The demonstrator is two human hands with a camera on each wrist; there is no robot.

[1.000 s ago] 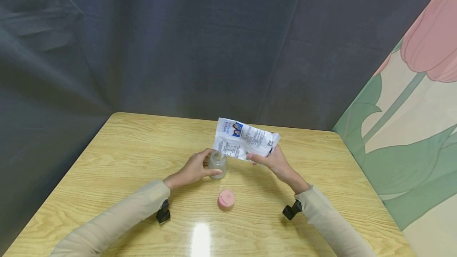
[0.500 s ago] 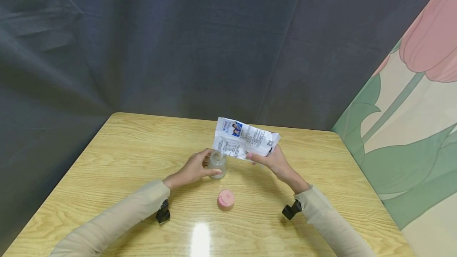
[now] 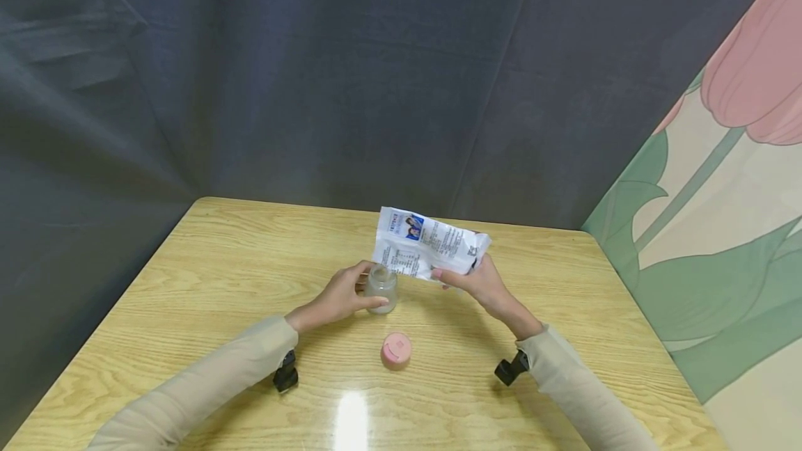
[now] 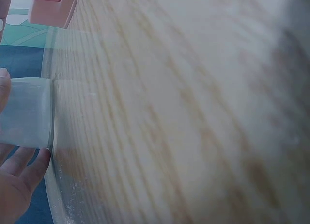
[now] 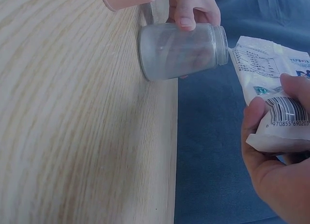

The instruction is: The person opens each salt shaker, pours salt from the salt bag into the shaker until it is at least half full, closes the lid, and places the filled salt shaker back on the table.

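Observation:
A clear glass jar stands upright on the table, its mouth uncovered. My left hand grips it from the left, thumb on the near side and fingers behind. Held in my right hand is a white printed packet, tilted with its lower left corner at the jar's mouth. In the right wrist view the packet's corner comes right up to the rim of the jar; whether anything flows out is too small to tell. A pink lid lies on the table in front of the jar.
The wooden table carries a bright light reflection near its front. Behind it hangs a dark curtain. A wall painted with tulips borders the right side. A black wrist camera sits under the left sleeve.
The packet has shifted very slightly to the left over the jar. Both hands, the jar and the pink lid stay practically in place.

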